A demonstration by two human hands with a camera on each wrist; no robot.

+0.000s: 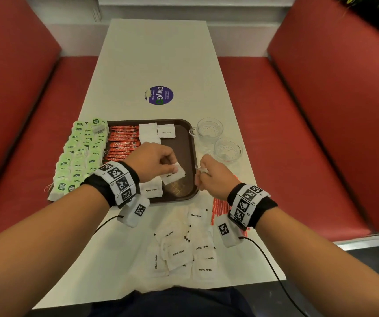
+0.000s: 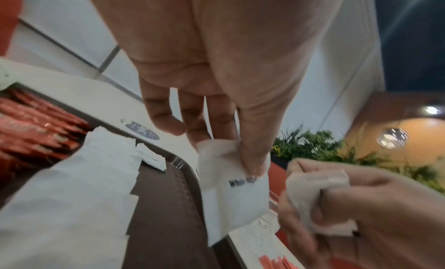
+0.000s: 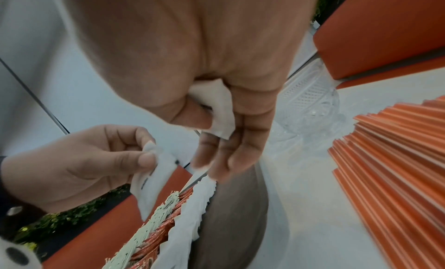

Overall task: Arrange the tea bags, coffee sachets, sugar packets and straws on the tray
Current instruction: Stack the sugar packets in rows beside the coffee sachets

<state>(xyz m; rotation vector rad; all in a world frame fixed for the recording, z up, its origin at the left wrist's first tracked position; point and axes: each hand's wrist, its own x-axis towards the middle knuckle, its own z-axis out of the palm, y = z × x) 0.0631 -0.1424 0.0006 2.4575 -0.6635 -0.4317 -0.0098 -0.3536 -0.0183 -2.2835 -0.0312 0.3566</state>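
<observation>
A brown tray (image 1: 187, 147) holds green tea bags (image 1: 78, 154) along its left, red coffee sachets (image 1: 122, 143) beside them, and a column of white sugar packets (image 1: 148, 132). My left hand (image 1: 154, 162) hovers over the tray and pinches a white sugar packet (image 1: 174, 175) (image 2: 237, 197) between thumb and fingers. My right hand (image 1: 209, 175) sits at the tray's right rim, its fingers curled round further white sugar packets (image 3: 220, 111) (image 2: 317, 202). Loose sugar packets (image 1: 184, 248) lie on the table near me. Red straws (image 1: 220, 207) (image 3: 390, 159) lie under my right wrist.
Two clear glass cups (image 1: 209, 129) (image 1: 228, 150) stand right of the tray. A round purple sticker (image 1: 158, 95) marks the white table (image 1: 161, 53) farther out. Red bench seats (image 1: 298, 133) flank both sides. Cables run from both wristbands.
</observation>
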